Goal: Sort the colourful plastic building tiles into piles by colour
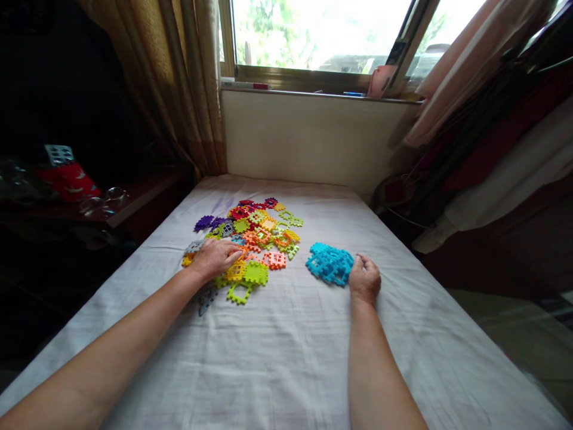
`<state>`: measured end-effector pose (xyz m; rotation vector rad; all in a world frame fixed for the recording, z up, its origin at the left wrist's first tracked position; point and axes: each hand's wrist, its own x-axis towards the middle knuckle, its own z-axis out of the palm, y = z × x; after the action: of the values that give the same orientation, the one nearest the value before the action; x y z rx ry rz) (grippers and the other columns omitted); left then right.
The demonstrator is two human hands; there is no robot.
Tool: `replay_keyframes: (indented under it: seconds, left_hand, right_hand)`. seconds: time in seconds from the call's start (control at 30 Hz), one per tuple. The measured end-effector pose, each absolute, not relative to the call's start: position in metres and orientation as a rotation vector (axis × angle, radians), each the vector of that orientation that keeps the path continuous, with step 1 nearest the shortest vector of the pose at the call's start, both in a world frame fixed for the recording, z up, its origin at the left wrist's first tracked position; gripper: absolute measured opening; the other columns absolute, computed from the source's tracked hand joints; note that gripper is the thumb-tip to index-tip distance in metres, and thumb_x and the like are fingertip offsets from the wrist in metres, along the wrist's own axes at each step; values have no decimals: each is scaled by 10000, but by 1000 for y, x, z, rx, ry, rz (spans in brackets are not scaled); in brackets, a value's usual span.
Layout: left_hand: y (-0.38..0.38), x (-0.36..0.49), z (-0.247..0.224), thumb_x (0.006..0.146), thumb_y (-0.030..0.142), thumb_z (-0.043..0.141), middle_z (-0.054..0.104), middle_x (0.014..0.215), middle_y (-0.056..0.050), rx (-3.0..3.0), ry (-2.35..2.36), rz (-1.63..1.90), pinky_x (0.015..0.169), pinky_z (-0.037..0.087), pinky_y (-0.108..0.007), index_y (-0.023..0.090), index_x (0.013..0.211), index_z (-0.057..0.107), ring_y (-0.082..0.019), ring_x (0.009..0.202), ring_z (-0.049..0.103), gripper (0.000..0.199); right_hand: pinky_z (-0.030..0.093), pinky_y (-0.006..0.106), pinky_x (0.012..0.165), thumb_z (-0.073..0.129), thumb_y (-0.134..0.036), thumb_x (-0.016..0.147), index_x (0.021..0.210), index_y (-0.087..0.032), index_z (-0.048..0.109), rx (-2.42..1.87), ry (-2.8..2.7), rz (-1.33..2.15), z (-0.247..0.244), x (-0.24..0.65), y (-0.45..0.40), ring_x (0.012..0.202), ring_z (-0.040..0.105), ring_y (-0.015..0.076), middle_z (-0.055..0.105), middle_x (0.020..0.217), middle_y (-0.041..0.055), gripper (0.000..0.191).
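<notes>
A heap of interlocking plastic building tiles [256, 272] in lime green, yellow, orange, red, purple and grey lies left of centre on the bed. My left hand [217, 258] rests over its near left side, palm down, fingers stretched out across the tiles; it covers some of them. To the right is a separate pile of blue building tiles [329, 263]. At that pile's right edge is my right hand [366, 279], its fingers curled in. The inside of that hand is hidden, so whether it holds a tile does not show.
A pale sheet [277, 358] covers the flat surface. A dark side table [134, 194] with glasses [107, 200] and a red container [69, 181] stands at left. Hanging clothes [505, 173] line the right side. Beyond are a low wall and a window.
</notes>
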<state>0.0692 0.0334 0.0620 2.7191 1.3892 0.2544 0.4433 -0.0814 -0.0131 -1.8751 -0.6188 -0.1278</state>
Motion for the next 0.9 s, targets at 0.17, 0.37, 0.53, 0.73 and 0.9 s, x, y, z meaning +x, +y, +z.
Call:
replay_keyframes:
  seconds: [0.17, 0.37, 0.53, 0.73, 0.9]
  left_hand:
    - [30, 65, 79, 935, 519, 364, 755, 918, -89, 2666, 1732, 41, 853, 450, -342, 237, 787, 742, -240, 929, 676, 494]
    - [58, 82, 76, 845, 374, 524, 750, 1070, -54, 2577, 1815, 0, 792, 475, -299, 312, 1019, 755, -235, 972, 675, 296]
    - [74, 86, 69, 761, 325, 615, 735, 1088, -32, 2589, 1725, 9, 883, 469, -316, 362, 986, 765, -246, 1038, 649, 273]
    - [80, 81, 69, 701, 366, 660, 717, 1048, -72, 2524, 1626, 149, 933, 446, -367, 296, 848, 767, -292, 1082, 617, 195]
    - [84, 71, 76, 677, 502, 650, 726, 906, -59, 2313, 1503, 269, 802, 472, -325, 247, 797, 745, -254, 891, 649, 298]
  right_hand:
    - [486, 414, 936, 449, -426, 770, 914, -165, 740, -1877, -621, -138, -13, 442, -82, 1015, 640, 286, 731, 1037, 147, 416]
    - [486, 403, 947, 450, -415, 775, 902, -161, 734, -1866, -616, -146, -13, 444, -80, 1007, 643, 275, 732, 1017, 143, 402]
    - [487, 394, 938, 447, -425, 792, 911, -168, 734, -1874, -625, -159, -14, 443, -80, 1005, 639, 271, 730, 1012, 138, 403]
    - [482, 415, 948, 441, -422, 804, 923, -163, 736, -1872, -642, -154, -13, 443, -81, 1009, 637, 281, 724, 1030, 148, 410]
    - [488, 402, 941, 445, -405, 801, 916, -163, 735, -1864, -631, -157, -13, 443, -80, 1009, 636, 274, 726, 1020, 145, 395]
